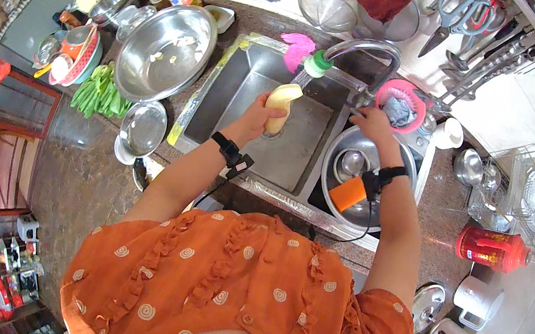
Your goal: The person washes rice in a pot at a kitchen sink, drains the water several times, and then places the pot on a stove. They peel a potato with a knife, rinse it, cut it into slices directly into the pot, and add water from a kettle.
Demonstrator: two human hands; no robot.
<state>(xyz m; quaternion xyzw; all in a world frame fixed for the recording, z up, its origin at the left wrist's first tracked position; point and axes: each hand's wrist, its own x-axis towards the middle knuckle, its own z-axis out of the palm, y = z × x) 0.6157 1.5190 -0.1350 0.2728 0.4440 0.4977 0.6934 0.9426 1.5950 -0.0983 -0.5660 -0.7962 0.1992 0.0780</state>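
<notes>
My left hand (261,115) grips a peeled, pale-yellow vegetable (276,115), long with a bent top, above the left basin of a steel sink (250,83). Water streams from the green and white spray head (318,64) of a curved faucet (374,46) onto or just beside its upper end. At the faucet's base, the fingers of my right hand (376,124) are on the lever (357,112). Under my right forearm, a large steel bowl (330,178) sits in the right basin with smaller metal ware (352,161) inside.
Left of the sink stand a wide steel basin (155,73) with pale pieces, leafy greens (101,92) and a small metal bowl (144,128). A pink basket (402,90) is behind my right hand. Right are a dish rack (512,178) and red thermos (489,249). Scissors (451,22) hang above.
</notes>
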